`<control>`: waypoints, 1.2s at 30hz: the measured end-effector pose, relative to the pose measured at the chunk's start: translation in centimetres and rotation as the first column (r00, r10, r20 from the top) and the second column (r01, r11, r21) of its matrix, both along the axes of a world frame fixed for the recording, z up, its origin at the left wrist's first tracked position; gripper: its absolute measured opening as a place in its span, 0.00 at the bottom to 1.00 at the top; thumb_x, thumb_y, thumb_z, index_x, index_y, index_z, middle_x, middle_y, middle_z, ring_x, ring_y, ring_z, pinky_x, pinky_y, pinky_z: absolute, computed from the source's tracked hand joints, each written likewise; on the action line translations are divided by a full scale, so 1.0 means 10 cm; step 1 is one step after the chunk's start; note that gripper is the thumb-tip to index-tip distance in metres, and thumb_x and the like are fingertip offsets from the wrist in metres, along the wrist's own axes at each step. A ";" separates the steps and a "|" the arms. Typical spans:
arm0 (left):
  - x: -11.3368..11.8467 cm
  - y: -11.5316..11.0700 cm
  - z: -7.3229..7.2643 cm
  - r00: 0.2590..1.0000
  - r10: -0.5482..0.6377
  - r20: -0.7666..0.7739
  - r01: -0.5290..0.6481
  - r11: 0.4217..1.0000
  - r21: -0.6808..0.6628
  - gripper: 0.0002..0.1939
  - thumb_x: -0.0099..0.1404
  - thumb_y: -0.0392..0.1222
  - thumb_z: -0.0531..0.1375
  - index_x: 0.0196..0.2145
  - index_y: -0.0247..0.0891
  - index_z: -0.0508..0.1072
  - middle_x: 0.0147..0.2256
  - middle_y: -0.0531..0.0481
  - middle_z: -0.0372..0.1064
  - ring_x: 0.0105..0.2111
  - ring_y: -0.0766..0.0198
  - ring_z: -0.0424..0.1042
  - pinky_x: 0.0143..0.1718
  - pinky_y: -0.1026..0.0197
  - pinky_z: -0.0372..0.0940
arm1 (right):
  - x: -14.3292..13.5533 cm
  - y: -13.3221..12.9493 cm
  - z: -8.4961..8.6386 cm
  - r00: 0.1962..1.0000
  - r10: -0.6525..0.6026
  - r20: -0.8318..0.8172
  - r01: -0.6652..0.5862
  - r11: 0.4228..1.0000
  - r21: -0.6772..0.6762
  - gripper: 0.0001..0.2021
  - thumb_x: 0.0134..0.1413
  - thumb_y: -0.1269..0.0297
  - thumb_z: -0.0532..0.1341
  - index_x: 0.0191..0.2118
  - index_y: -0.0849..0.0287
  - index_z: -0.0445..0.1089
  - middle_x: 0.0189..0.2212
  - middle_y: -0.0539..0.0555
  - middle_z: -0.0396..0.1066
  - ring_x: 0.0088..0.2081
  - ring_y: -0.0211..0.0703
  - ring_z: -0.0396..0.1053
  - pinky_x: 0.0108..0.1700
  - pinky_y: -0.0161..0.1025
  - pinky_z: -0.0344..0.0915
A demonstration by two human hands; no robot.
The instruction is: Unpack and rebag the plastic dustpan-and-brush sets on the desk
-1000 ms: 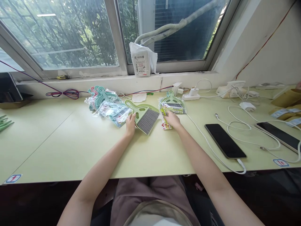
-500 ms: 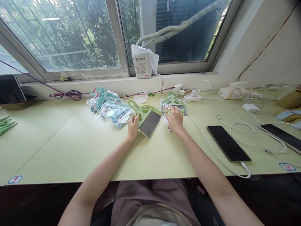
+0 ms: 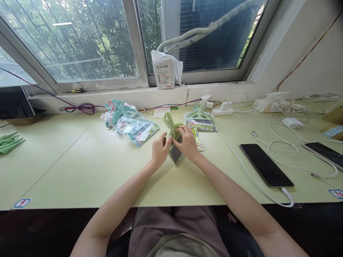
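A green brush and dustpan set (image 3: 175, 153) with grey bristles is held tilted above the table, its handle pointing up and away. My left hand (image 3: 160, 148) grips its left edge with thumb and fingers. On its other side my right hand (image 3: 187, 142) is closed around the right edge, thumb in front. A printed card (image 3: 198, 140) lies just right of my right hand, partly hidden by it. Behind that is a wrapped green set (image 3: 200, 119). Several wrapped sets (image 3: 128, 123) in teal and pink lie in a pile to the left.
At the right are a black phone (image 3: 266, 165) with a white cable, a second phone (image 3: 325, 153) and a power strip (image 3: 222, 109). Green pieces (image 3: 10, 142) lie far left. A white package (image 3: 164, 73) stands on the sill.
My right hand has left the cards by the wrapped set and moved left onto the green set. The held set has turned more edge-on, and my left hand has shifted slightly right.
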State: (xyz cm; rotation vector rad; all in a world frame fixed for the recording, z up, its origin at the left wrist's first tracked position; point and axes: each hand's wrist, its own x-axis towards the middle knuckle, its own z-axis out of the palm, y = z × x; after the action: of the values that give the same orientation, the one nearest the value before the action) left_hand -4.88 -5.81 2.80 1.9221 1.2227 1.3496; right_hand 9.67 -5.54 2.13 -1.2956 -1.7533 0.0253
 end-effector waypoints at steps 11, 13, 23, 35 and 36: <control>-0.04 0.10 0.00 0.990 -0.143 0.011 0.144 0.989 -0.046 0.21 0.67 0.58 0.50 0.28 0.39 0.68 0.20 0.54 0.56 0.23 0.64 0.58 0.27 0.61 0.51 | 0.15 0.20 0.00 0.909 0.155 -0.388 -0.220 0.967 -0.130 0.07 0.41 0.61 0.63 0.28 0.56 0.65 0.30 0.49 0.58 0.29 0.38 0.55 0.34 0.38 0.57; -0.03 0.09 0.02 0.988 -0.155 0.007 0.156 0.987 -0.049 0.21 0.67 0.58 0.50 0.28 0.39 0.67 0.20 0.54 0.54 0.23 0.65 0.56 0.27 0.61 0.50 | 0.17 0.21 0.01 0.886 0.164 -0.433 -0.246 0.959 -0.140 0.07 0.40 0.62 0.63 0.28 0.56 0.65 0.30 0.48 0.56 0.30 0.38 0.55 0.34 0.38 0.56; -0.27 0.46 -0.16 0.995 0.074 0.061 -0.072 0.996 -0.043 0.20 0.68 0.56 0.48 0.26 0.39 0.62 0.24 0.52 0.59 0.28 0.63 0.59 0.33 0.61 0.55 | 0.30 0.15 0.14 0.530 0.194 -0.825 -0.512 0.849 -0.130 0.11 0.42 0.54 0.61 0.28 0.55 0.62 0.26 0.47 0.55 0.26 0.37 0.55 0.29 0.36 0.54; -0.69 0.87 -0.21 0.989 -0.032 -0.143 -0.010 0.959 -0.283 0.21 0.64 0.52 0.52 0.19 0.41 0.52 0.20 0.55 0.45 0.23 0.65 0.49 0.28 0.59 0.46 | 0.67 0.17 0.27 0.902 -0.404 -0.154 0.409 0.913 0.002 0.08 0.56 0.59 0.57 0.34 0.57 0.67 0.39 0.55 0.70 0.34 0.43 0.66 0.41 0.41 0.58; -0.70 0.88 -0.24 0.981 -0.055 -0.188 -0.006 0.951 -0.310 0.21 0.63 0.52 0.52 0.19 0.41 0.51 0.19 0.55 0.45 0.22 0.66 0.49 0.28 0.59 0.45 | 0.68 0.16 0.26 0.896 -0.442 -0.040 0.442 0.897 -0.017 0.07 0.56 0.60 0.58 0.35 0.58 0.68 0.39 0.56 0.71 0.35 0.45 0.67 0.42 0.42 0.57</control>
State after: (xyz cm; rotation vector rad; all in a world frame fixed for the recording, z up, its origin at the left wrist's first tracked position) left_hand -11.89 2.95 0.45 1.8657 1.4045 0.9064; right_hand 16.46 -3.90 4.72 -1.6605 -1.3860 -0.1985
